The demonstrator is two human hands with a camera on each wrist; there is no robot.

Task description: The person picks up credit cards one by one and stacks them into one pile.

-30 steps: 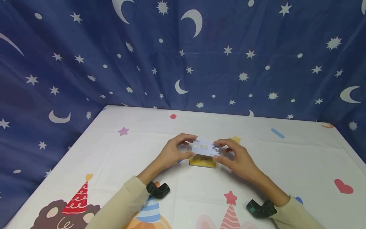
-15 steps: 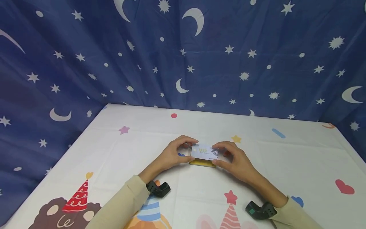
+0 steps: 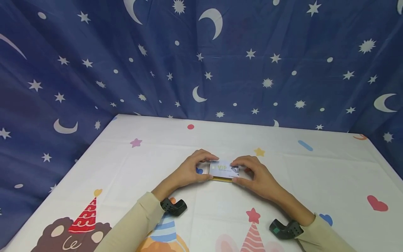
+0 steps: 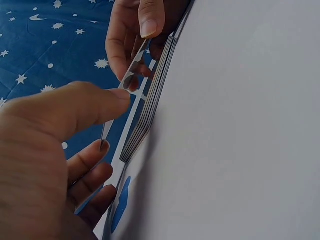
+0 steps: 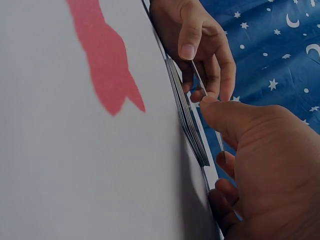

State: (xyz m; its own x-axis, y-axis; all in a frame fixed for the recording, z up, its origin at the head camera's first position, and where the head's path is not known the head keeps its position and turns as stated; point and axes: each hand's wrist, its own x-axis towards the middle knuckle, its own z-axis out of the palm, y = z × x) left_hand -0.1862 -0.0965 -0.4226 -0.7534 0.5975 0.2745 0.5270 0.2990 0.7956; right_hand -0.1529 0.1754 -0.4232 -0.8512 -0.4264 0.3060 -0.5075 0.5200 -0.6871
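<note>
Between both hands a pale card (image 3: 219, 169) printed "VIP" is held by its two short ends. My left hand (image 3: 191, 170) pinches the left end, thumb at the near corner and fingers at the far one. At the other end, my right hand (image 3: 259, 177) pinches it the same way. Below lies a neat stack of cards (image 4: 156, 90) on the table, a yellow one on top. Both wrist views show a gap between the held card (image 5: 198, 76) and the stack. In the head view the held card hides all but the stack's yellow near strip.
A white tablecloth (image 3: 157, 140) with printed stars, hearts and party-hat animals covers the table. Behind it and to the left hangs a blue curtain (image 3: 233, 70) with moons and stars. Dark wrist devices sit on the left wrist (image 3: 174, 208) and right wrist (image 3: 285, 229).
Both hands have lowered the VIP card toward the stack and shifted it slightly left. Less of the yellow top card shows now. The grip on the card stays the same.
</note>
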